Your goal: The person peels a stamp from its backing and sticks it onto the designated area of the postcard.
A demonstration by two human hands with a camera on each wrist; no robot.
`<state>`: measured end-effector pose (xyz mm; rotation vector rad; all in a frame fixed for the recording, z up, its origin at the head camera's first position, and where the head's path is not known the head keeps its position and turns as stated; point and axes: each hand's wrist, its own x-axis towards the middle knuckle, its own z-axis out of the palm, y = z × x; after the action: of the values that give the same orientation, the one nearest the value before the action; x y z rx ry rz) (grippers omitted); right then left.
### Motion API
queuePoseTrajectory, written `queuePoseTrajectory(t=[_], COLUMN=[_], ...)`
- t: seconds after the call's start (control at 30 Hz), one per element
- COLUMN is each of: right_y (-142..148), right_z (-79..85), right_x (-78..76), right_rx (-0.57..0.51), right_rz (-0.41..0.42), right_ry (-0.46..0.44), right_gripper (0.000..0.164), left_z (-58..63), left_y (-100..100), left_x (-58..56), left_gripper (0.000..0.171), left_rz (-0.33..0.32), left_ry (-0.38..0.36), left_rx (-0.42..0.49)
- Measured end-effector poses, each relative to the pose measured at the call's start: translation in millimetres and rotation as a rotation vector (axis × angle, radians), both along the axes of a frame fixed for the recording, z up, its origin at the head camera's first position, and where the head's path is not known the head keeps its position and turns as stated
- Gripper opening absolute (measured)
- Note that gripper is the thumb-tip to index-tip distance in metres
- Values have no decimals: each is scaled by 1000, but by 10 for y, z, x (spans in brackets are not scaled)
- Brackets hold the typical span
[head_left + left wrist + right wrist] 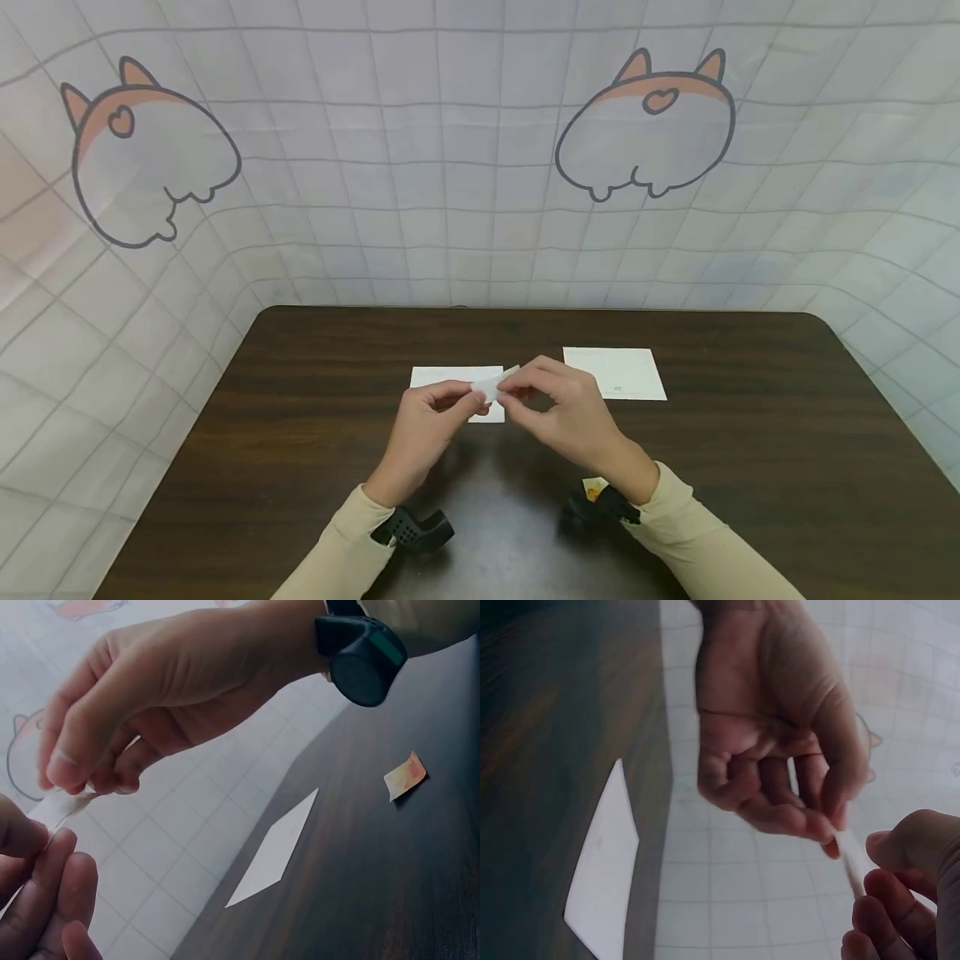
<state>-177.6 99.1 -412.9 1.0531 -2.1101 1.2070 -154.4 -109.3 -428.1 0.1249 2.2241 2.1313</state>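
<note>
A small, thin white paper piece (489, 387) is stretched between my two hands over the dark table. My left hand (435, 425) pinches its left end between thumb and forefinger. From the other side, the thumb and fingertips of my right hand (573, 412) pinch its right end. The right wrist view shows the piece (853, 859) edge-on between both sets of fingertips. Behind my hands in the head view lies a white card (453, 375), partly hidden by the left hand and the piece.
A second white card (618, 375) with a small mark lies behind my right hand. A small yellow-orange paper scrap (405, 777) with a lifted edge lies on the table (300, 467) near my right wrist. A white checked cloth (450, 167) with cartoon dogs surrounds the table.
</note>
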Motion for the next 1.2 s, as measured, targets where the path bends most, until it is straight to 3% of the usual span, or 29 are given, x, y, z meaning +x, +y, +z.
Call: queuePoseTrajectory(t=[0.2, 0.43, 0.97, 1.2], right_y=[55, 22, -14, -27], right_z=[-21, -20, -26, -22], right_x=[-19, -30, 19, 48], right_rx=[48, 60, 117, 149], right_rz=[-12, -31, -82, -118], right_ry=[9, 27, 74, 62], right_gripper=[19, 17, 17, 13], left_z=[-11, 8, 65, 44], left_y=[50, 44, 57, 68], left_x=[-35, -21, 38, 47], left_gripper=[27, 24, 26, 22], left_rz=[-16, -19, -39, -11], left_ry=[-38, -52, -60, -52], left_rx=[50, 86, 126, 112])
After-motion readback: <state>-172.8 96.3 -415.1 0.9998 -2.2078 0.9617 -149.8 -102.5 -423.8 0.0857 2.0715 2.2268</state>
